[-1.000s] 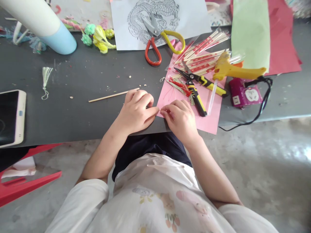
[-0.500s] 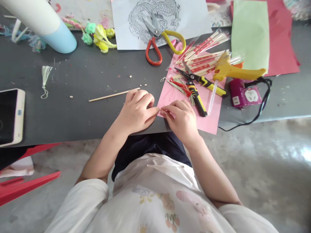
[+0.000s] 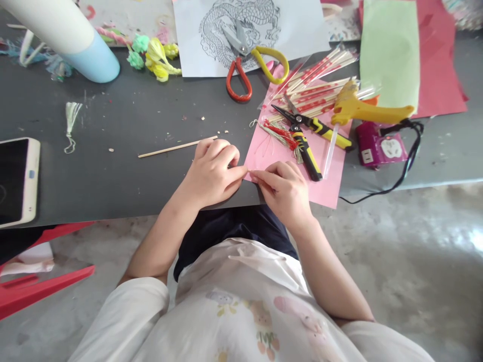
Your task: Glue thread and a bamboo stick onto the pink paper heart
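Observation:
My left hand [image 3: 214,173] rests at the front of the dark table, its thumb and forefinger pinched together. My right hand [image 3: 286,193] is also pinched, its fingertips meeting the left ones over the edge of a pink sheet of paper [image 3: 260,158]. Whatever sits between the fingertips is too small and covered to make out. A thin wooden stick [image 3: 173,147] lies just beyond my left hand, one end near its knuckles. Black-and-yellow pliers [image 3: 307,156] lie on the pink paper beyond my right hand, beside red and pale green tassels [image 3: 281,133].
Scissors [image 3: 241,50] lie on a dragon drawing [image 3: 302,30]. A yellow glue gun [image 3: 372,111] leans over a purple box [image 3: 372,143], its black cable trailing off the table edge. Packaged sticks [image 3: 320,70], a phone [image 3: 18,181], a pale tassel [image 3: 71,125] and a white-blue bottle [image 3: 86,50] surround the workspace.
My right hand has shifted slightly right and down, its fingers still pinched near the left fingertips. My left hand stays in place.

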Motion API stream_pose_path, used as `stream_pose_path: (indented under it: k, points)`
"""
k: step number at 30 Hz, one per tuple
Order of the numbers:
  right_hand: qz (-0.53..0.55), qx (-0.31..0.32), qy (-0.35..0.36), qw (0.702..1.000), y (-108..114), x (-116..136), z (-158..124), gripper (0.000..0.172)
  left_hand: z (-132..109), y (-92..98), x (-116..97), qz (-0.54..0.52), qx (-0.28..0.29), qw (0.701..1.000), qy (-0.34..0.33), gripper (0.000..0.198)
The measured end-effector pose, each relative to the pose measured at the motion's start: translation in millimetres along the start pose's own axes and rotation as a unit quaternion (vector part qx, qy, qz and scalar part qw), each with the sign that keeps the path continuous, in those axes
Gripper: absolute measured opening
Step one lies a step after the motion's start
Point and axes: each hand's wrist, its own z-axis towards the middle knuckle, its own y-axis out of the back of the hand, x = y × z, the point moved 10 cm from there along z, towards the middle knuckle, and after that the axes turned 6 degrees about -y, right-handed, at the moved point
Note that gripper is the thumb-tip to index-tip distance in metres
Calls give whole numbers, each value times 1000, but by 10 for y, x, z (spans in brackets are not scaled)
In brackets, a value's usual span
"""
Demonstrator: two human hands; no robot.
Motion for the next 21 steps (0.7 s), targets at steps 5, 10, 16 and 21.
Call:
stream_pose_path:
  k: [5, 10, 16, 21]
  points:
    - [-1, 3, 7, 1000, -4, 20, 6, 22, -10, -3, 11, -4, 0, 1000, 2, 16]
    - [-15, 8, 17, 1000, -14, 50, 20, 23, -22, -4, 14, -13, 0, 1000, 3, 16]
    - [-26, 18, 21, 999, -31, 66, 39, 26, -25, -16, 12, -1, 7, 1000, 2, 17]
    - [-15, 16, 23, 999, -5, 63, 31, 24, -20, 9, 3, 0, -4, 1000, -1, 16]
